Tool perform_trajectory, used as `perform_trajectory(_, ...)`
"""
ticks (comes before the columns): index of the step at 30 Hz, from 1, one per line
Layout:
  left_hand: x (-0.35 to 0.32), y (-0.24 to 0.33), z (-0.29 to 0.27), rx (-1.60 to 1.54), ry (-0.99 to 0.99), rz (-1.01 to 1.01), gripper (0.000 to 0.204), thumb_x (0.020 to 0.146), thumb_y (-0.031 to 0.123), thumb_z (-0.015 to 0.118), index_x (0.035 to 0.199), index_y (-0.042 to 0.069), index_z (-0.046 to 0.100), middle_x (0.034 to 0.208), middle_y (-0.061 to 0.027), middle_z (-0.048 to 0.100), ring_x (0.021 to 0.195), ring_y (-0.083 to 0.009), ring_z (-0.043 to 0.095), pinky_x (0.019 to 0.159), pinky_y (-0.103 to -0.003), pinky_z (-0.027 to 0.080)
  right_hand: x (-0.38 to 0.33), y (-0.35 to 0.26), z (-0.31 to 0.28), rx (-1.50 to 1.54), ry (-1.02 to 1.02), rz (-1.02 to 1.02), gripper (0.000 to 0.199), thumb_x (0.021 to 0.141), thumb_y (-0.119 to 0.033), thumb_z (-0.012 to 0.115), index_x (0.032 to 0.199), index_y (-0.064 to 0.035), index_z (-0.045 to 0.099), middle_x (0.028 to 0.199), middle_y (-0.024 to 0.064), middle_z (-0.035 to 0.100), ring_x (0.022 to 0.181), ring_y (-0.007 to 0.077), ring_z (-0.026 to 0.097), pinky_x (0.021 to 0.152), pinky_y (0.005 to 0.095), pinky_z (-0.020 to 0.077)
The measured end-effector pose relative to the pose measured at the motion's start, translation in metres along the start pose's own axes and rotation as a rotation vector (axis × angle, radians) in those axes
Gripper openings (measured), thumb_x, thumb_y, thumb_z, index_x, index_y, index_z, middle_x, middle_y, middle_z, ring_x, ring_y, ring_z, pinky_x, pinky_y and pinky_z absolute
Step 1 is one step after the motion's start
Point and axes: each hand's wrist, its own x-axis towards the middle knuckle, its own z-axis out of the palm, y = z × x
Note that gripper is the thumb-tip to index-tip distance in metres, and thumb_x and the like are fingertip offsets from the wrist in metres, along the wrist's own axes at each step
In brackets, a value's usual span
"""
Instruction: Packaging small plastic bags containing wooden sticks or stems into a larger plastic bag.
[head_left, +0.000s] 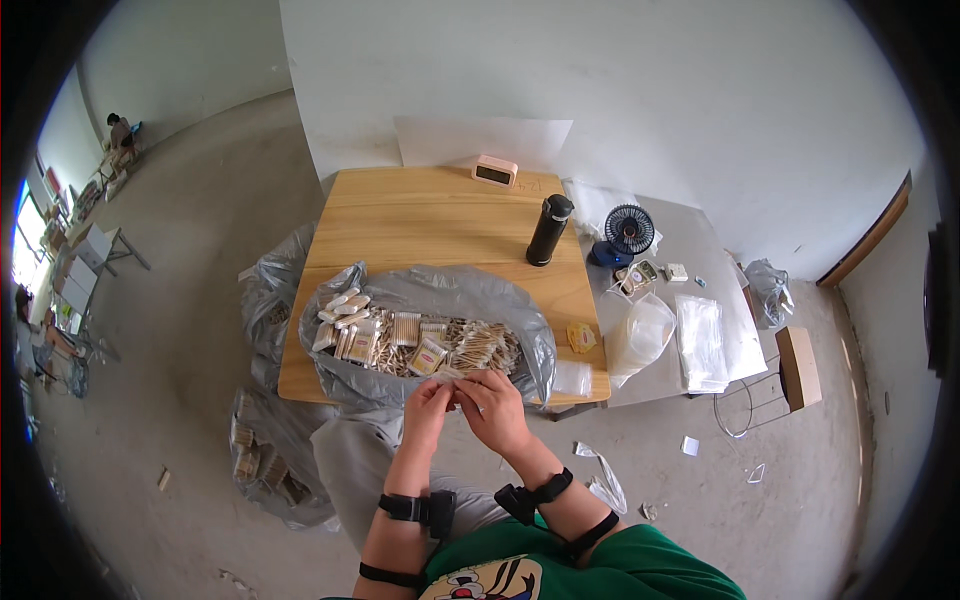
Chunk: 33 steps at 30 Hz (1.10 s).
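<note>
My left hand (428, 405) and my right hand (492, 408) meet at the table's near edge, fingertips pinched together. A thin, pale, see-through piece shows at the fingertips; it is too small to make out. Just beyond them a large grey plastic bag (430, 283) lies spread wide on the table. Inside it are loose cotton swabs (487, 347) and several small packs of swabs, one pack with a yellow-and-red label (428, 356) close to my fingers. White-wrapped bundles (346, 306) are heaped at the bag's left end.
On the wooden table (410, 215) stand a black flask (548, 230) and a pink clock (494, 171). Yellow labels (581, 338) and small clear bags (573, 378) lie at right. A grey side table (690, 230) holds a fan (629, 231) and plastic bags (702, 343). Filled bags (275, 465) sit at floor left.
</note>
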Motion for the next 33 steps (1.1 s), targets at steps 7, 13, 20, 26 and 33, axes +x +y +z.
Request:
perform_trajectory(7,-0.008,0.010,0.018,0.677,-0.010,0.449,0.012,0.082,0.010,0.061,0.077,0.000,0.058,0.068,-0.0102,0.057,0.060,-0.0203,0.054,0.055,-0.032,0.042,-0.007,0.007,-0.003,0.108,-0.095,0.266,0.025,0.072,0.005,0.057,0.096,-0.0010,0.060,0.088,0.0176,0.062,0.083,0.0362,0.059,0.071,0.0409,0.0491)
perform_trajectory(13,-0.009,0.017,0.015,0.785,-0.041,0.503,0.015,0.078,0.009,0.062,0.072,-0.001,0.052,0.069,-0.0158,0.054,0.065,-0.0339,0.054,0.057,-0.040,0.042,-0.006,0.023,-0.003,-0.011,0.038,0.289,0.024,0.072,0.005,0.056,0.095,-0.0017,0.055,0.077,0.0163,0.056,0.074,0.0364,0.056,0.065,0.0431,0.0452)
perform_trajectory(20,-0.007,0.015,0.017,0.832,-0.033,0.602,0.013,0.078,0.006,0.059,0.072,-0.002,0.051,0.069,-0.0154,0.053,0.063,-0.0329,0.052,0.057,-0.038,0.042,-0.003,0.022,0.003,0.063,-0.059,0.225,0.017,0.078,0.002,0.054,0.094,-0.0003,0.057,0.078,0.0183,0.058,0.074,0.0369,0.057,0.066,0.0397,0.0467)
perform_trajectory(26,-0.002,0.012,0.015,0.762,-0.106,0.771,0.017,0.077,0.008,0.065,0.075,-0.001,0.051,0.073,-0.0137,0.053,0.068,-0.0305,0.053,0.058,-0.037,0.043,-0.015,0.034,0.007,0.183,0.049,0.720,0.017,0.084,0.001,0.054,0.099,-0.0010,0.059,0.083,0.0104,0.064,0.075,0.0184,0.062,0.063,0.0275,0.0477)
perform_trajectory(33,0.007,0.011,0.003,0.152,0.055,0.377,0.027,0.082,0.017,0.068,0.100,0.001,0.056,0.087,-0.0041,0.060,0.077,-0.0099,0.056,0.064,-0.026,0.045,-0.017,0.045,0.017,1.245,0.211,0.926,0.024,0.081,0.012,0.046,0.099,0.0010,0.056,0.094,0.0039,0.061,0.080,0.0113,0.058,0.072,0.0229,0.0463)
